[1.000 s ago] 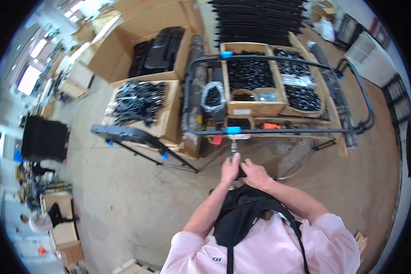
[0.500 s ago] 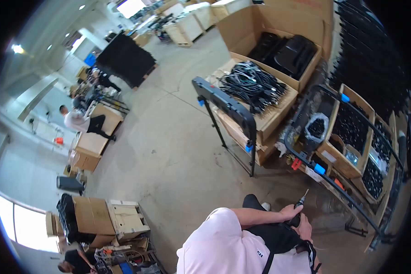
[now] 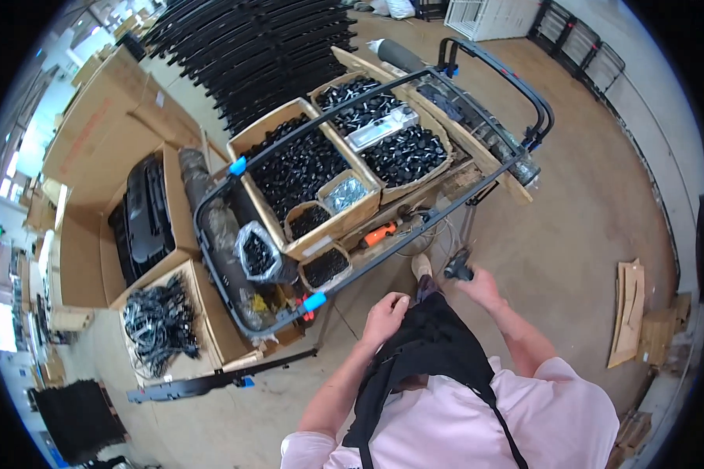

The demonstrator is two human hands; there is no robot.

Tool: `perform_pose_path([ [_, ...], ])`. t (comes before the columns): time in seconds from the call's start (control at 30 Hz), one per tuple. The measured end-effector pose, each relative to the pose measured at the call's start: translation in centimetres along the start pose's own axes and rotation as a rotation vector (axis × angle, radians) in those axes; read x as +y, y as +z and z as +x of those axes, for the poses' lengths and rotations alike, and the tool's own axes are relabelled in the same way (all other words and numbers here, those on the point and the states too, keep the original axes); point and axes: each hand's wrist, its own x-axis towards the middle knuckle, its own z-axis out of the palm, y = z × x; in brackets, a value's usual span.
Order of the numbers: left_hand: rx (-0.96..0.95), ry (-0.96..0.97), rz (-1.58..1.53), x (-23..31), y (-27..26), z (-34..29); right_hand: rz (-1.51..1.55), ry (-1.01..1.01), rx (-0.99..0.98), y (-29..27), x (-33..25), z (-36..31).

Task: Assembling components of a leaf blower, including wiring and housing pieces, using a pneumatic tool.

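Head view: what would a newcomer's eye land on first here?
Probably the long black tubular metal frame with blue clips, lying across open cardboard boxes of small black parts at centre. Below it, the right hand holds a small dark tool, while the left hand rests on the black apron.

A single wide fisheye view, worn on the person's head, looks steeply down and forward; the person's own chest and black apron [image 3: 426, 356] fill the lower edge, close to the lens; the metal frame [image 3: 368, 168] and boxes lie just ahead, mid-picture; floor and walls bend toward the rim, farther off.
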Motion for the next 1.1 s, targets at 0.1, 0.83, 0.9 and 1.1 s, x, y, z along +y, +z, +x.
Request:
perform_pose_path([
  [0.1,0.017,0.107,0.011,6.2,-0.4,4.1,0.097,0.017,0.158,-2.3,1.7,6.6],
  [0.83,-0.141,0.182,0.915,14.1,-1.1,39.6,-0.082,-0.064,-0.032,-7.6,1.1,34.5],
  [0.9,-0.078,0.256,0.762,13.2,-2.1,40.1,-0.077,-0.144,0.0,-8.0,1.5,33.4],
  [1.1,0.0,-0.02,0.221,12.5,-4.3,40.4,-0.342,-0.288,-0.553,-16.1,-1.4,23.5],
])
